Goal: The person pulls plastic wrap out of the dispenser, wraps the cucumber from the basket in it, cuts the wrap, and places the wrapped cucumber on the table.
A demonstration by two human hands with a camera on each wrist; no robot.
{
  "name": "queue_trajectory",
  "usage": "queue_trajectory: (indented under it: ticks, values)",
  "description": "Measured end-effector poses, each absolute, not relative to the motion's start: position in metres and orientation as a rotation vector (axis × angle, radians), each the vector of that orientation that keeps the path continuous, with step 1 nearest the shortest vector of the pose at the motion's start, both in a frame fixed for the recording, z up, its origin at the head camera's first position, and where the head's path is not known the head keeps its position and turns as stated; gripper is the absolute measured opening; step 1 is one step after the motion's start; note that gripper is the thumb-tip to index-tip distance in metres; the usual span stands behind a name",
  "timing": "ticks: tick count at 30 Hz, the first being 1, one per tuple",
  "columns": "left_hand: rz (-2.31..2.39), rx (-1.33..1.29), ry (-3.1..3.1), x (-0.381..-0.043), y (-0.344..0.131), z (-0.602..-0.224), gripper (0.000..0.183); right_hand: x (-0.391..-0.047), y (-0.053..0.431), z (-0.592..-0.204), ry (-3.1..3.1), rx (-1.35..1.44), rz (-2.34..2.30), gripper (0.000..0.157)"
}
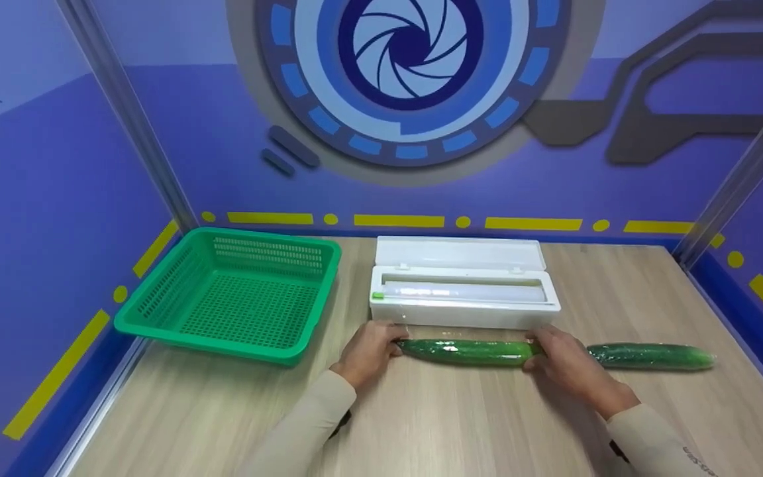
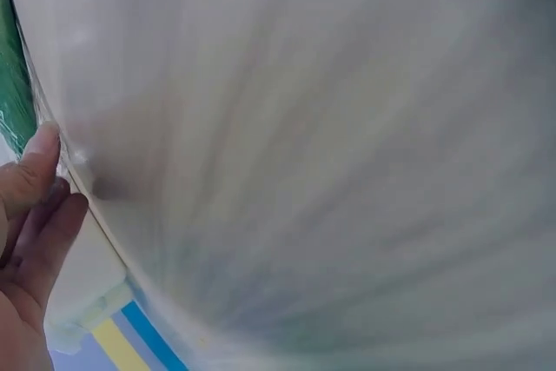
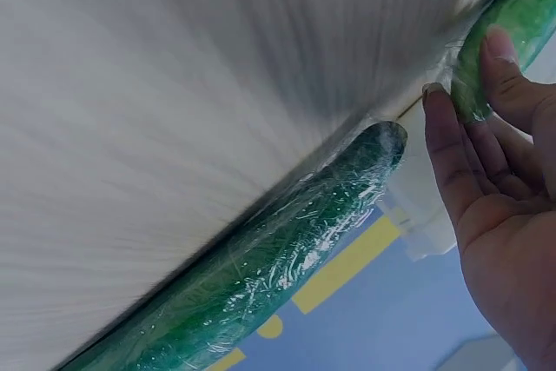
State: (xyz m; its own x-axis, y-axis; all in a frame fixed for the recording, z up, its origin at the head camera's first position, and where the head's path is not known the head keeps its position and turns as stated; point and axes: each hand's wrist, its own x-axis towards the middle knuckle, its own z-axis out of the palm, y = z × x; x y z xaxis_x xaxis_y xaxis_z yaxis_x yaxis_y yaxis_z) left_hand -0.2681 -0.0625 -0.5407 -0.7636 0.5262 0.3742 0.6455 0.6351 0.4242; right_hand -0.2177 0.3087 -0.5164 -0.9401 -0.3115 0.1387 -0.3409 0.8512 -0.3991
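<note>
A cucumber in clear cling film (image 1: 464, 352) lies across the table in front of the cling film box (image 1: 464, 317). At its dark left tip, my left hand (image 1: 369, 351) pinches the wrapped end; the left wrist view shows my thumb (image 2: 42, 147) and fingers at the film there. My right hand (image 1: 563, 361) grips the paler right end. Seen from the right wrist, my thumb lies on the cucumber (image 3: 532, 15), with fingers behind it and loose film by the forefinger. A second wrapped cucumber (image 1: 660, 356) lies just beyond my right hand, its near end partly hidden.
The box's white lid (image 1: 459, 253) stands open at the back, with a film roll (image 1: 464, 291) inside and a green slider (image 1: 378, 296) at the left of its front edge. A green slotted basket (image 1: 305, 344) stands at the left. Blue printed walls (image 1: 176, 146) enclose the table.
</note>
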Motion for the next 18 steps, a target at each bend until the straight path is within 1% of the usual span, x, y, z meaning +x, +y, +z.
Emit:
queue_trajectory:
  ticks: [3,10,12,16,18]
  values:
    - [-0.856,-0.969,-2.637,-0.2707,-0.0642,-0.5416,0.02,-0.218,0.3091,-0.5178,-2.94,0.521,0.671,0.035]
    - [-0.923,-0.941,-2.633,-0.2705,-0.0645,-0.5428,0.01,-0.2205,0.3108,-0.5193,-2.911,0.588,0.637,0.02]
    - [-0.946,-0.916,-2.641,-0.2694,-0.0639,-0.5428,0.011,-0.2202,0.3116,-0.5197,-2.911,0.591,0.629,0.024]
    - [-1.003,-0.854,-2.661,-0.2675,-0.0621,-0.5425,0.019,-0.2199,0.3112,-0.5203,-2.879,0.58,0.601,0.038]
    - [-1.056,-0.802,-2.692,-0.2667,-0.061,-0.5419,0.02,-0.22,0.31,-0.5213,-2.856,0.575,0.587,0.04]
